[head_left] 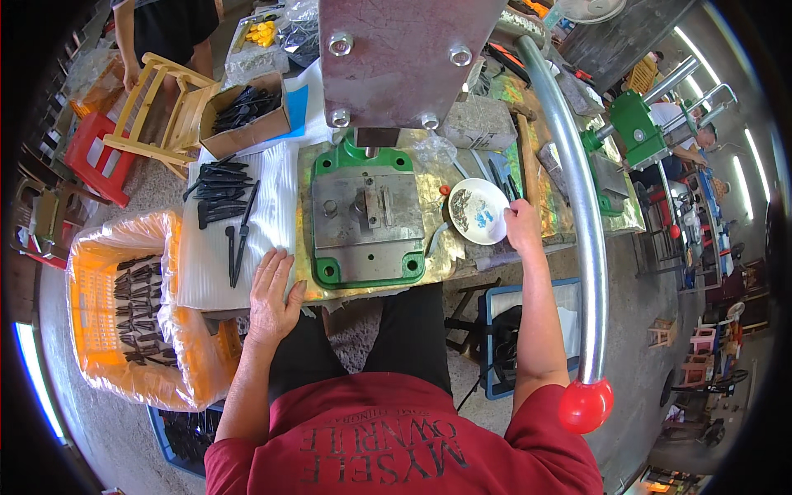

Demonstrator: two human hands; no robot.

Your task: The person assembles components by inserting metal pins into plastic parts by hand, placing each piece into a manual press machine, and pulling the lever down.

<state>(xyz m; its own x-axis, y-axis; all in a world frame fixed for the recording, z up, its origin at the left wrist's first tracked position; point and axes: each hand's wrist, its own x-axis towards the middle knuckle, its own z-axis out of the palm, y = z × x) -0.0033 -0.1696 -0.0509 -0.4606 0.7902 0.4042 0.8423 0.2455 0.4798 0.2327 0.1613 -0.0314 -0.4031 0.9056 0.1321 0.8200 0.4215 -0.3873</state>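
Note:
My left hand (pixel 274 299) lies flat with its fingers stretched out, at the near edge of the white foam sheet (pixel 195 276). Beside its fingertips are two long black parts (pixel 235 247), with a pile of similar black pieces (pixel 223 194) farther back. My right hand (pixel 523 227) is closed at the right rim of a small white bowl (pixel 493 194), its thumb and fingers on the edge. In the bowl are small metal pieces and some blue bits. Between my hands stands a hand press with a green base (pixel 330 272) and a steel fixture block (pixel 363 210) on it.
The press's long steel lever (pixel 577 198) with a red ball knob (pixel 586 405) curves down on my right. At left are a yellow lined crate (pixel 87 318) of black parts, a cardboard box (pixel 235 147) and a wooden chair (pixel 177 124). A person (pixel 165 33) stands at far left.

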